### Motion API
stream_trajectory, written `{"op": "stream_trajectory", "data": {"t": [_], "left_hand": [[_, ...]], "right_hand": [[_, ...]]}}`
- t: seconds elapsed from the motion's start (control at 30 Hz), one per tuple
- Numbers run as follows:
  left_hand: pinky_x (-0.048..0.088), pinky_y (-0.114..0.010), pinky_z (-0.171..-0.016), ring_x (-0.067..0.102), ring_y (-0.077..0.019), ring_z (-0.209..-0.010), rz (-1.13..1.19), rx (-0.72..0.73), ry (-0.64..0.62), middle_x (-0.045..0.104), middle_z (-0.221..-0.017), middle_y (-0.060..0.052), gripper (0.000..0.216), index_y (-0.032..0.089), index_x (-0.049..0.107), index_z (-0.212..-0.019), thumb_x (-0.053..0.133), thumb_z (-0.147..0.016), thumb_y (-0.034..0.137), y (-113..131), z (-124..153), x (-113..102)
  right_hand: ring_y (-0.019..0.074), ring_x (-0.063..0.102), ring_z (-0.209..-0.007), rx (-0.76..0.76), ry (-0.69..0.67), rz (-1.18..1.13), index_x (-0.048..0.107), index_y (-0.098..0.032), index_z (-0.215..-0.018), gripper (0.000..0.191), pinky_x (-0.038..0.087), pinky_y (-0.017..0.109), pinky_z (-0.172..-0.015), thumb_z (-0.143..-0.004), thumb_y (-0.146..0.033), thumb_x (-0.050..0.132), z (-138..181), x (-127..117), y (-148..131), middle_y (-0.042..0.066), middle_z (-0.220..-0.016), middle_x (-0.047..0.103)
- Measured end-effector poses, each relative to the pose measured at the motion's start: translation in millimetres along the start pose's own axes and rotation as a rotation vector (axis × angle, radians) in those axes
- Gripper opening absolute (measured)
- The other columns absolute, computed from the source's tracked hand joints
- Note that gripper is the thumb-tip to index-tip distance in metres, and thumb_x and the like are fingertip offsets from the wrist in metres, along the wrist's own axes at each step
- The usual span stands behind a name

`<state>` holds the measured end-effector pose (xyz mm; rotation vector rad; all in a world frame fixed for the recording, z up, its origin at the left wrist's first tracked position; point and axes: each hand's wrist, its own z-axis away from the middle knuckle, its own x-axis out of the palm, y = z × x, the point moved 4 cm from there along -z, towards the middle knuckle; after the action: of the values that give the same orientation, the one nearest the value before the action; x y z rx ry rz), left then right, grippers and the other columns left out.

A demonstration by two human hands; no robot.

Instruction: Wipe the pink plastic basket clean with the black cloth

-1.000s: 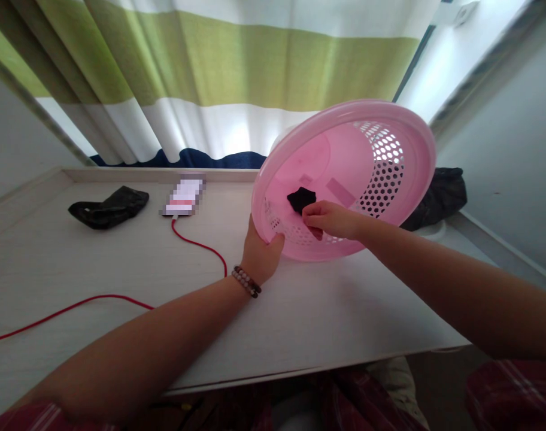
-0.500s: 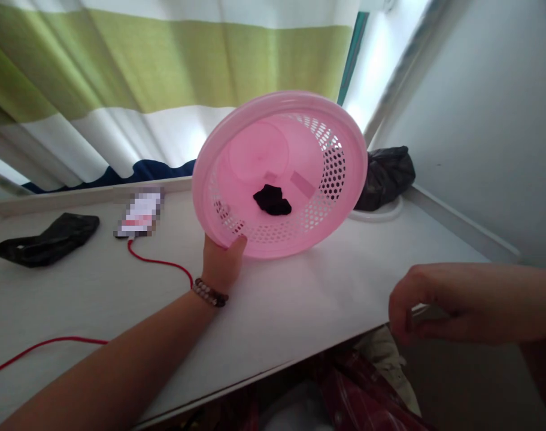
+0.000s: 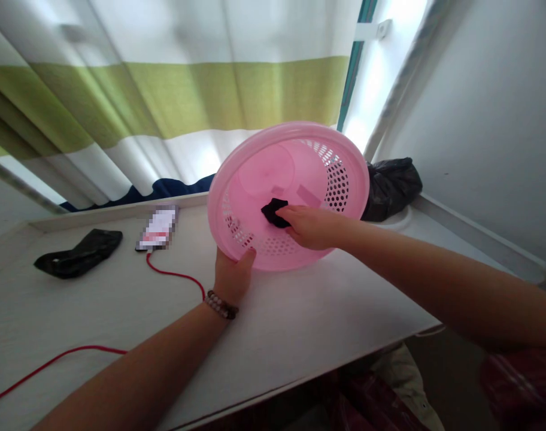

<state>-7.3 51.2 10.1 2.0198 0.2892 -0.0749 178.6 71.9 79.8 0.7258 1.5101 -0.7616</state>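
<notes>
A pink plastic basket (image 3: 287, 133) with perforated sides is tipped on the white table, its mouth facing me. My left hand (image 3: 235, 276), wearing beaded bracelets, grips the rim at the lower left, thumb on the inside. Inside lies a small, crumpled black cloth (image 3: 273, 211), possibly a sock. My right hand (image 3: 312, 226) reaches into the basket from the right, its fingers closed on the cloth's right side and hiding part of it.
On the left of the white table (image 3: 300, 323) lie a black plastic bag (image 3: 79, 254) and a phone (image 3: 158, 227) on a red cable (image 3: 176, 275). Another black bag (image 3: 394, 187) sits behind the basket. A striped curtain (image 3: 237, 90) hangs at the back, beside a wall (image 3: 497, 131).
My right hand has come from beside the table's right edge into the basket and onto the black cloth. The left hand keeps its grip on the rim. The view has shifted slightly.
</notes>
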Motion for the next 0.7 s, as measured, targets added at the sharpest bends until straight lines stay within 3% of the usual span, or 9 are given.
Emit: {"op": "stream_trajectory", "data": {"t": [0.13, 0.3, 0.5, 0.7], "left_hand": [[0.036, -0.046, -0.108, 0.051, -0.0234, -0.12, 0.012, -0.038, -0.003, 0.055, -0.127, -0.01, 0.055, 0.018, 0.046, -0.124, 0.062, -0.073, 0.014, -0.2, -0.6, -0.9], [0.036, -0.044, -0.109, 0.05, -0.0223, -0.122, 0.044, -0.005, 0.001, 0.049, -0.133, -0.01, 0.065, 0.02, 0.036, -0.132, 0.06, -0.072, 0.012, 1.7, -3.3, -0.6], [0.036, -0.044, -0.109, 0.05, -0.022, -0.122, 0.007, -0.001, 0.03, 0.051, -0.132, -0.009, 0.066, 0.022, 0.035, -0.133, 0.059, -0.073, 0.011, -2.1, -3.8, -1.9], [0.036, -0.046, -0.108, 0.048, -0.0231, -0.124, 0.038, 0.003, 0.042, 0.047, -0.136, -0.008, 0.068, 0.024, 0.034, -0.135, 0.059, -0.073, 0.01, -4.1, -2.8, -3.5]], "right_hand": [[0.0292, 0.04, -0.123, 0.092, -0.05, 0.131, 0.047, -0.005, -0.126, 0.042, 0.028, 0.041, -0.102, -0.087, -0.019, 0.038, -75.2, 44.6, 18.5, 0.022, -0.132, 0.047], [0.0309, 0.044, -0.119, 0.204, -0.042, 0.168, 0.045, -0.006, -0.127, 0.041, 0.031, 0.045, -0.098, -0.091, -0.02, 0.029, -115.3, 67.8, 42.0, 0.022, -0.13, 0.05], [0.0257, 0.055, -0.107, 0.127, -0.168, 0.179, 0.052, -0.006, -0.122, 0.038, 0.039, 0.035, -0.091, -0.089, -0.019, 0.037, -120.0, 64.8, 36.8, 0.021, -0.121, 0.057], [0.0223, 0.061, -0.09, -0.034, -0.348, 0.166, 0.066, -0.012, -0.101, 0.027, 0.045, 0.033, -0.082, -0.078, -0.018, 0.055, -88.0, 48.3, 13.7, 0.013, -0.103, 0.066]]}}
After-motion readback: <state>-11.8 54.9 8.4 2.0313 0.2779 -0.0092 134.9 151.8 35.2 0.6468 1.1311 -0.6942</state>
